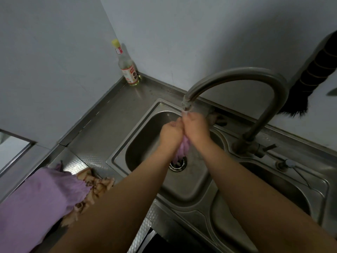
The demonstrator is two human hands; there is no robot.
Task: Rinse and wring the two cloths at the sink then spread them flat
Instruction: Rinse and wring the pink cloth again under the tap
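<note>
Both hands meet over the left basin of a steel sink (120, 157), right under the mouth of a curved metal tap (237, 75). The left hand (171, 134) and the right hand (197, 128) press together with fingers curled round a purple cloth (182, 150), which is bunched into a tight roll between them; its loose end hangs down in soft folds just above the round black drain (177, 166). A second purple cloth (36, 201), broad and lightly creased, lies on the dimpled steel worktop (102, 125) to the near left of the basin, overlapping a crumpled tan cloth with a brown pattern (94, 187). In the far corner of the worktop, against the grey wall, stands a clear glass bottle (127, 68) with a yellow cap and a red and white label. A dark bristly brush (321, 75) hangs at the far right.
</note>
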